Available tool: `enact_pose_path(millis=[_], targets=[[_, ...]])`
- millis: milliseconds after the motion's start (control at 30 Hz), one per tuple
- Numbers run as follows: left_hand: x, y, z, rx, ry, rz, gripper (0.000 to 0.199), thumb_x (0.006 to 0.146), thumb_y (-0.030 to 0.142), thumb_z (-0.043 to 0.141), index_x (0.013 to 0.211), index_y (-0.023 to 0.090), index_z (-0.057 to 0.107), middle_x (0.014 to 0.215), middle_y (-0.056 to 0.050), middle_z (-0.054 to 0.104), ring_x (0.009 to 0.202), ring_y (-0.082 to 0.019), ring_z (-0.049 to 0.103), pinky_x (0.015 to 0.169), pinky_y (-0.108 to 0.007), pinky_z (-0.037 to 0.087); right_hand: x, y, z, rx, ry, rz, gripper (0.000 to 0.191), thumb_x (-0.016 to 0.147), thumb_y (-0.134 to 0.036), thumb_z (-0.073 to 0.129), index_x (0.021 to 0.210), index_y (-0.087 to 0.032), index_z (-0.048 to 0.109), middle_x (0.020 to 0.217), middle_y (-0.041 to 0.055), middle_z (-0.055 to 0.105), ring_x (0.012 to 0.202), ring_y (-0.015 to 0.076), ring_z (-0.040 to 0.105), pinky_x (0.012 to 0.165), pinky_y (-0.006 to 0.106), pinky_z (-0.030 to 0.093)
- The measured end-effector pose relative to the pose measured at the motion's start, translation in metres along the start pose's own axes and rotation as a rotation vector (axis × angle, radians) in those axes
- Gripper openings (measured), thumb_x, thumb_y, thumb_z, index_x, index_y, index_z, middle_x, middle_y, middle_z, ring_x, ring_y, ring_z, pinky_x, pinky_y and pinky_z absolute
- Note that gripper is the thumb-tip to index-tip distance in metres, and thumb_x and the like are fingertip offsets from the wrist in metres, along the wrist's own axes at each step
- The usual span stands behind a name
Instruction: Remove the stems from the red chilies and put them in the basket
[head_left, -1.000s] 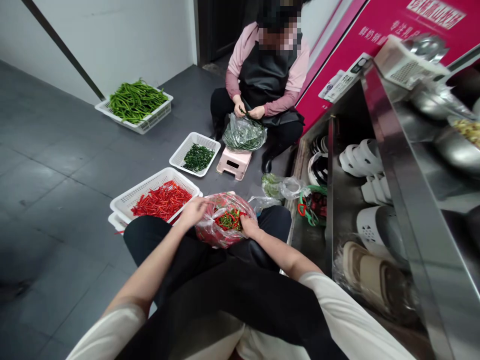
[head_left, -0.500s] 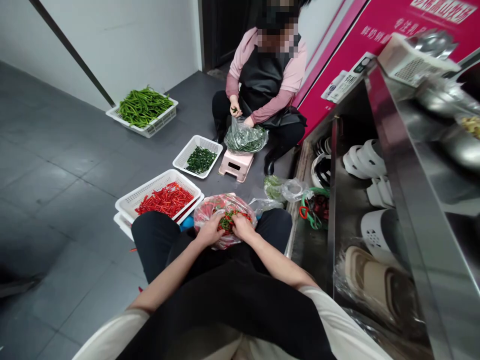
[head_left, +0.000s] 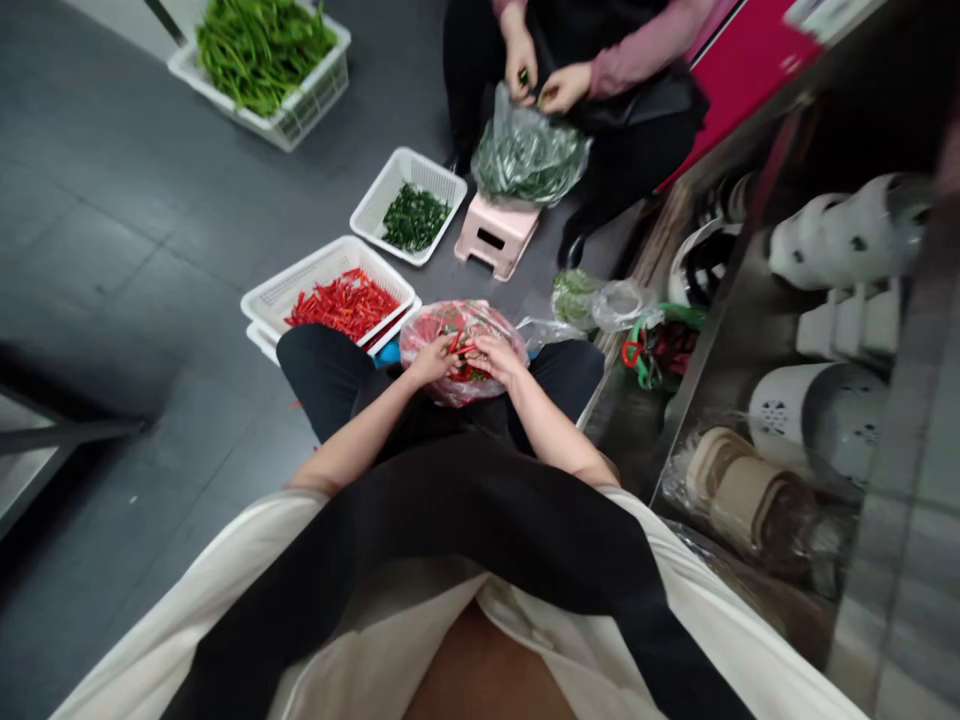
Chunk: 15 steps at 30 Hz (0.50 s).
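A clear plastic bag (head_left: 421,338) of red chillies with green stems rests between my knees. Over its opening, my left hand (head_left: 435,360) is closed, with a red chilli at its fingertips. My right hand (head_left: 491,358) faces it from the other side, its fingers also closed on red chillies. The two hands are almost touching. Left of the bag, a white basket (head_left: 262,298) holds a heap of red chillies and sits on another white basket. Fine detail at the fingertips is small and slightly blurred.
Across from me a person's hands (head_left: 566,88) work above a bag of green chillies (head_left: 525,160) on a pink stool (head_left: 499,235). White baskets (head_left: 409,160) with green chillies stand at the left. A metal shelf (head_left: 900,500) with containers runs along the right.
The view has tilted downward, so the baskets, stool and bag appear higher. My hands have come closer together, with red chillies now between the fingers. The person's hands have lifted off the bag.
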<state>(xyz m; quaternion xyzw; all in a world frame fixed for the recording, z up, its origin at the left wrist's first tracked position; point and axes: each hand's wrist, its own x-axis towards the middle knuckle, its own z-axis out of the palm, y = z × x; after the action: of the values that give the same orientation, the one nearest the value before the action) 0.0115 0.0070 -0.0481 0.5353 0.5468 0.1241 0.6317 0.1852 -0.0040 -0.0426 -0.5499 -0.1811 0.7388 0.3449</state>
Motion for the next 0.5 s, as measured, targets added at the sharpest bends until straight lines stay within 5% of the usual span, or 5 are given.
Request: enact_pose_path(millis=[167, 500], targets=[[0.008, -0.007, 0.0, -0.028, -0.047, -0.062, 0.017, 0.089, 0.016, 0.051, 0.104, 0.014, 0.059, 0.077, -0.004, 0.066, 0.059, -0.011, 0.062, 0.059, -0.024, 0.05, 0.002, 0.011, -0.009, 0.159, -0.034, 0.038, 0.03, 0.092, -0.045, 0.058, 0.088, -0.016, 0.064, 0.07, 0.0021, 0.067, 0.068, 0.0099, 0.066, 0.069, 0.023, 0.057], [0.003, 0.014, 0.0, 0.088, -0.211, -0.062, 0.015, 0.089, 0.026, 0.057, 0.088, 0.013, 0.062, 0.078, -0.006, 0.069, 0.053, -0.01, 0.059, 0.057, -0.026, 0.048, -0.004, 0.007, 0.0, -0.053, 0.093, -0.092, 0.022, 0.072, -0.028, 0.078, 0.076, -0.015, 0.061, 0.057, -0.0063, 0.059, 0.048, 0.003, 0.053, 0.046, 0.011, 0.042]])
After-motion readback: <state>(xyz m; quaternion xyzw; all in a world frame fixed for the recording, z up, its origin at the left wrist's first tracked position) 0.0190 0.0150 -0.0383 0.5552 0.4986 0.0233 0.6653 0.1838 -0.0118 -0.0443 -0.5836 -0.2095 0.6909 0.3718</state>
